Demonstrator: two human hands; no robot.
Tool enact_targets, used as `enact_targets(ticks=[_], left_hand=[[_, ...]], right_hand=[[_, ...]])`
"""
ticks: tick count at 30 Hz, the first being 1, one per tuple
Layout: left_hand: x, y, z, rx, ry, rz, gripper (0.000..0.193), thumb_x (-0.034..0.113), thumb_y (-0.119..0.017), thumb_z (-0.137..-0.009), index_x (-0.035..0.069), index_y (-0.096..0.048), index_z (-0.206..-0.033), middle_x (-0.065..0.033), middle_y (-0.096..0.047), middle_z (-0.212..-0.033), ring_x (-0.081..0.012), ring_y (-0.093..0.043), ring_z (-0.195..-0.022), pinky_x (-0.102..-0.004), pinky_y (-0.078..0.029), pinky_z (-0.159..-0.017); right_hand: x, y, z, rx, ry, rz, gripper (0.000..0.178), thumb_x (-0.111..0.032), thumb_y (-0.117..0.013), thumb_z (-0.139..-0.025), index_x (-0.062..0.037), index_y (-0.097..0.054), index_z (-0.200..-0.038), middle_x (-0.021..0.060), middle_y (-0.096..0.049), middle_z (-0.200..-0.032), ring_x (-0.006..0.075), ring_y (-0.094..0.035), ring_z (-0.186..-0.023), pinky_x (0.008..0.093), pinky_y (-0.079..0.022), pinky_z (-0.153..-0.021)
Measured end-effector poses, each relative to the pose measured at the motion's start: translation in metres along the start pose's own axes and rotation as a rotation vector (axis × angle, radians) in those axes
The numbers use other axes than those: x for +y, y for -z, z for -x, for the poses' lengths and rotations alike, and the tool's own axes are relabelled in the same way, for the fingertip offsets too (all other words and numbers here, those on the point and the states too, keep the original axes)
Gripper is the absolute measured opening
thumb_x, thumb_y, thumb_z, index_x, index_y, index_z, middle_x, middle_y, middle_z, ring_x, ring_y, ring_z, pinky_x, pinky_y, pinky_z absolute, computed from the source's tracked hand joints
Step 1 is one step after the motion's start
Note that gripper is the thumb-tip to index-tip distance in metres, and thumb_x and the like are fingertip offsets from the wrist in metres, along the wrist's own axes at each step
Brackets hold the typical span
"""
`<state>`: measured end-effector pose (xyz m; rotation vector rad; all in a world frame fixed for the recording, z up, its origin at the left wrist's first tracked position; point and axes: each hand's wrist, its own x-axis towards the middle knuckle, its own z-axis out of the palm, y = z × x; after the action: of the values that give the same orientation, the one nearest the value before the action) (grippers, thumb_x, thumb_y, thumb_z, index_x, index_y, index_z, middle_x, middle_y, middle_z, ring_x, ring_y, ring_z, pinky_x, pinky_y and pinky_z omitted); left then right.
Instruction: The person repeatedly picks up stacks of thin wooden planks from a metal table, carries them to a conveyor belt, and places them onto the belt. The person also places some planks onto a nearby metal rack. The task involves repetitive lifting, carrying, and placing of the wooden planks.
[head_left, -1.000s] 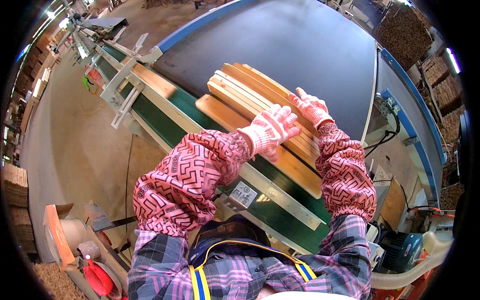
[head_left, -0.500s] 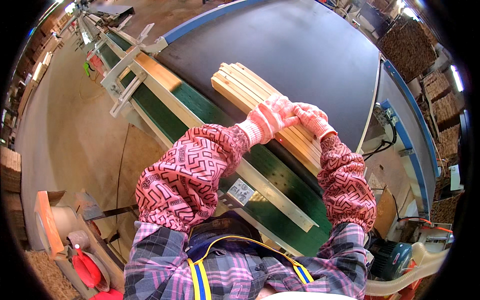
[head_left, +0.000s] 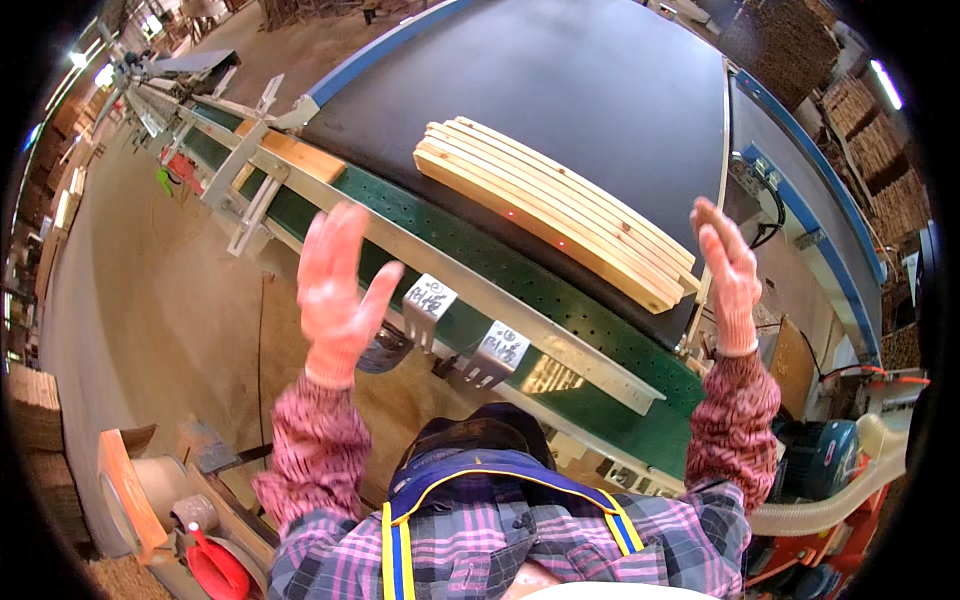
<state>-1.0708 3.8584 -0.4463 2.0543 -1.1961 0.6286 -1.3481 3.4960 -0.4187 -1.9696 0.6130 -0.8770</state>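
Several pale wooden strips (head_left: 550,210) lie side by side in a bundle on the black belt (head_left: 540,90), slanting from upper left to lower right. My left hand (head_left: 335,290), in a pinkish knit glove, is raised to the left of the bundle over the metal rail's near side, thumb apart from the fingers and nothing held. Beyond the bundle's right end is my right hand (head_left: 732,275), also gloved, fingers stretched upward and holding nothing. Neither hand touches the wood. Both gloves are slightly blurred.
Between me and the black belt runs a green perforated conveyor (head_left: 500,265) with a metal rail (head_left: 560,355). Another wooden piece (head_left: 300,155) lies on it at upper left. A motor (head_left: 815,458) with a hose stands lower right; a red-handled tape dispenser (head_left: 215,565) lower left.
Both hands have let go of the wooden strips and spread apart, the left going left and the right going right. The bundle now lies alone on the black belt.
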Motion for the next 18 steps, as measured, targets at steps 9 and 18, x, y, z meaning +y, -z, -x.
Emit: enact_targets(ticks=[9, 18], left_hand=[[-0.038, 0.025, 0.311, -0.725, 0.36, 0.101, 0.073, 0.04, -0.076, -0.082, 0.009, -0.051, -0.143, -0.0158, -0.056, -0.139, -0.0355, -0.049, -0.131, -0.0444, -0.036, -0.114], [0.02, 0.063, 0.288, -0.731, 0.442, 0.778, 0.047, 0.036, -0.073, -0.084, 0.008, -0.064, -0.121, -0.0136, -0.067, -0.12, -0.0308, -0.063, -0.113, -0.0399, -0.05, -0.101]], right_hand=[[-0.059, -0.164, 0.219, -0.599, -0.225, -0.297, 0.03, -0.026, -0.063, -0.098, -0.0072, -0.07, -0.121, 0.0111, -0.072, -0.11, 0.0193, -0.066, -0.105, 0.0334, -0.052, -0.094], [-0.099, -0.285, 0.332, -0.763, -0.023, -0.181, 0.041, -0.037, -0.057, -0.098, -0.0095, -0.065, -0.128, 0.0171, -0.067, -0.123, 0.0357, -0.061, -0.118, 0.0427, -0.048, -0.102]])
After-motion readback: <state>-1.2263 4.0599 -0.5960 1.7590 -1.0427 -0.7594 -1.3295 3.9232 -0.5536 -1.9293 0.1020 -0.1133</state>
